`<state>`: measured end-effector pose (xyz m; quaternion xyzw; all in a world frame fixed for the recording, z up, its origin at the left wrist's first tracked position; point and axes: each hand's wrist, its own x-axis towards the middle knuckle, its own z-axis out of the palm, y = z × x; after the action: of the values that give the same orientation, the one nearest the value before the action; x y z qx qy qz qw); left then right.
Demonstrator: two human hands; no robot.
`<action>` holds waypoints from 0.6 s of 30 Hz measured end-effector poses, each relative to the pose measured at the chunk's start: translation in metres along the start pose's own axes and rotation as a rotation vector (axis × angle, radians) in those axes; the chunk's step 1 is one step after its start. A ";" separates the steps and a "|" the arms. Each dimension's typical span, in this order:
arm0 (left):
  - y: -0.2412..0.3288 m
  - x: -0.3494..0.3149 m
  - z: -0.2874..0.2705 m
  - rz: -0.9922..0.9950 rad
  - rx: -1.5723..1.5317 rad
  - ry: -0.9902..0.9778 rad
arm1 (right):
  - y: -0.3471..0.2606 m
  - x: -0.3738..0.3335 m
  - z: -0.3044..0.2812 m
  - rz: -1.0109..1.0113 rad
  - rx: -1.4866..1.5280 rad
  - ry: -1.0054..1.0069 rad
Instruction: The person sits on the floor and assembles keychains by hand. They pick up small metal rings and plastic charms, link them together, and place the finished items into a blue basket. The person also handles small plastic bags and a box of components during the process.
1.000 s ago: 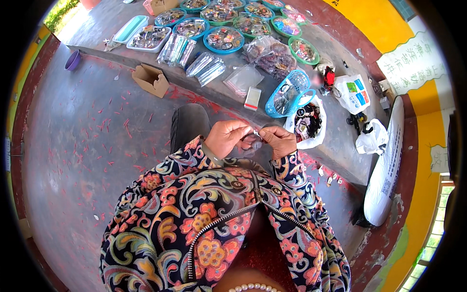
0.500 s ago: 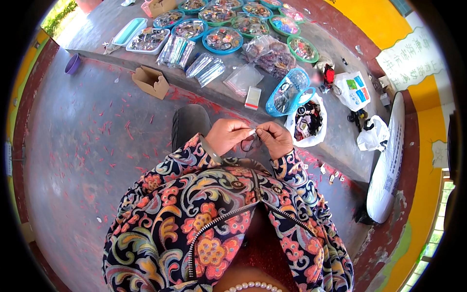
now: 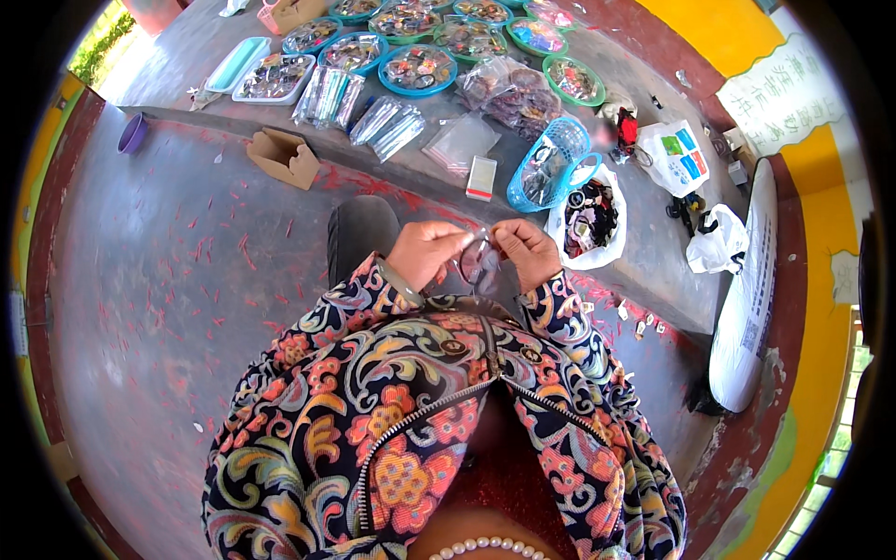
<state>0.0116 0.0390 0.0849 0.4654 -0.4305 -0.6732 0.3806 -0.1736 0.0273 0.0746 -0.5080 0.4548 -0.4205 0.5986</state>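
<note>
In front of my chest, a small clear plastic bag (image 3: 484,276) hangs between my hands with a thin dark loop in it. My left hand (image 3: 427,254) pinches the bag's top edge on one side. My right hand (image 3: 528,255) pinches the same edge on the other side, thumb against finger. The loop looks like a hair tie or bracelet, too small to tell which. Just beyond my right hand stands a white plastic bag (image 3: 611,245) full of dark loops and small accessories. A blue plastic basket (image 3: 532,191) leans beside it, with packaged items inside.
On the raised concrete ledge lie flat clear bags (image 3: 460,142), a small white-and-red box (image 3: 481,177), silvery packets (image 3: 387,128) and several round baskets of packaged items, one a blue basket (image 3: 417,86). An open cardboard box (image 3: 283,159) sits by the step. Red scraps litter the floor.
My hands have drawn slightly apart, and the small clear bag now hangs spread between them with the dark loop showing more plainly. The whole view has shifted a little.
</note>
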 end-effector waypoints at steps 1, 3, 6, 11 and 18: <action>0.001 0.001 0.000 -0.015 -0.030 0.038 | 0.001 -0.002 -0.006 0.056 0.081 0.028; -0.007 0.004 -0.009 -0.023 -0.269 0.119 | -0.007 -0.006 0.000 0.153 0.174 -0.004; -0.009 0.004 -0.015 -0.018 -0.457 0.150 | -0.005 -0.005 0.001 0.243 0.194 -0.103; -0.008 0.004 -0.010 0.007 -0.456 0.148 | -0.001 -0.004 0.001 0.313 0.302 -0.093; -0.012 0.003 -0.011 0.008 -0.505 0.115 | -0.005 -0.006 0.002 0.317 0.188 0.080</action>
<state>0.0200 0.0379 0.0711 0.3915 -0.2285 -0.7301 0.5114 -0.1727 0.0326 0.0804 -0.3548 0.5114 -0.3813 0.6835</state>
